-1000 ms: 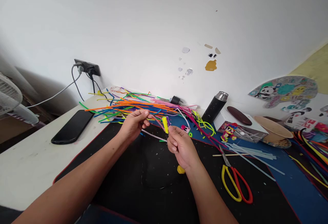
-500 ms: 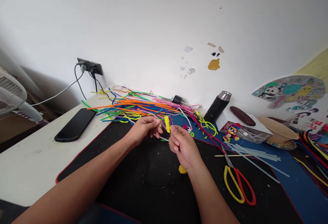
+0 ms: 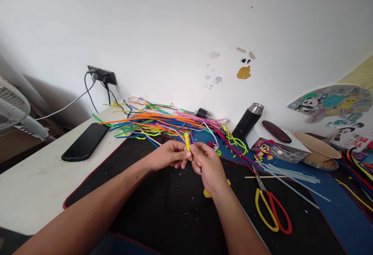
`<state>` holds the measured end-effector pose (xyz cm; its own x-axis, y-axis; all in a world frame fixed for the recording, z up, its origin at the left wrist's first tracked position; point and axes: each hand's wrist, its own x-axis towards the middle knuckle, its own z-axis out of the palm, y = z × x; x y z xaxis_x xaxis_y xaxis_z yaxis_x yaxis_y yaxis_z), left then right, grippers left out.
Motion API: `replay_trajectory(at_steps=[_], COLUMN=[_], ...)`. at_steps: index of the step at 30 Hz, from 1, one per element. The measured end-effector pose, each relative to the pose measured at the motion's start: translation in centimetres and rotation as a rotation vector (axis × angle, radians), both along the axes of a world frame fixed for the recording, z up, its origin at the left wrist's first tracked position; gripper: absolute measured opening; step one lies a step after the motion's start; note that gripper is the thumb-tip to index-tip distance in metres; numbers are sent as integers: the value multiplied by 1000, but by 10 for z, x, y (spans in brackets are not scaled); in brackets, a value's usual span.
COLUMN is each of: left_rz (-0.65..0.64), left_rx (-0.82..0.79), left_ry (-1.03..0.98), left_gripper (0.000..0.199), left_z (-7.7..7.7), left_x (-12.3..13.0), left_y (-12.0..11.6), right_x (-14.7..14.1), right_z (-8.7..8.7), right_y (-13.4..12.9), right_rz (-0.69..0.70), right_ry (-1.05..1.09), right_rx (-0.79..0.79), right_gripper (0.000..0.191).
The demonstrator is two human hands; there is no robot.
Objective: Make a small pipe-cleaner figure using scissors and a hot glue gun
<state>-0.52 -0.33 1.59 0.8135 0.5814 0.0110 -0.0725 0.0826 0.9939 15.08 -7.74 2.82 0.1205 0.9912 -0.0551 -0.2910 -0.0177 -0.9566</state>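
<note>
A small yellow and purple pipe-cleaner piece [image 3: 187, 141] stands upright between my fingertips above the black mat [image 3: 140, 212]. My left hand [image 3: 170, 154] pinches its lower yellow side between thumb and fingers. From the right, my right hand [image 3: 205, 163] grips its purple side, thumb on top. Both hands meet at the piece's lower end. Partly hidden by my right wrist, a yellow lump [image 3: 207, 193] lies on the mat.
Colourful pipe cleaners [image 3: 151, 119] spread behind my hands. A phone [image 3: 85, 142] lies left. To the right are scissors [image 3: 272, 210], a black flask [image 3: 247, 122], a small figure [image 3: 264, 151], pale sticks [image 3: 294, 174] and a beige bowl [image 3: 316, 146].
My left hand has moved right and closed on the piece, which now sits slightly further left. More of the yellow lump shows beside my right wrist.
</note>
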Motion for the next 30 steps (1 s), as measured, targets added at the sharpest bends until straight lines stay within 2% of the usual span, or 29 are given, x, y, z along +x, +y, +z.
replay_trajectory(at_steps=[7, 12, 14, 17, 19, 21, 25, 28, 30], left_rz=[41, 148, 325, 818, 998, 1004, 746, 594, 548], left_rx=[-22, -29, -40, -59, -68, -86, -82, 64, 140], left_ry=[-28, -51, -137, -406, -503, -482, -256, -97, -36], left_gripper=[45, 45, 43, 39, 38, 40, 40, 36, 34], left_z=[-5, -10, -9, -6, -5, -6, -11, -13, -13], left_x=[0, 0, -4, -19, -28, -32, -19, -7, -3], left_y=[3, 8, 17, 36, 48, 52, 40, 27, 22], right_x=[3, 19, 28, 38, 39, 36, 25, 23, 22], right_z=[-1, 9, 13, 17, 16, 14, 11, 11, 10], right_y=[1, 2, 3, 4, 4, 4, 3, 2, 2], right_rz=[-67, -182, -232, -275, -275, -256, -214, -209, -205], right_ry=[37, 137, 176, 226, 234, 231, 208, 198, 199], right_rx=[7, 76, 109, 135, 139, 125, 99, 102, 91], right_gripper=[42, 43, 47, 54, 55, 54, 50, 49, 49])
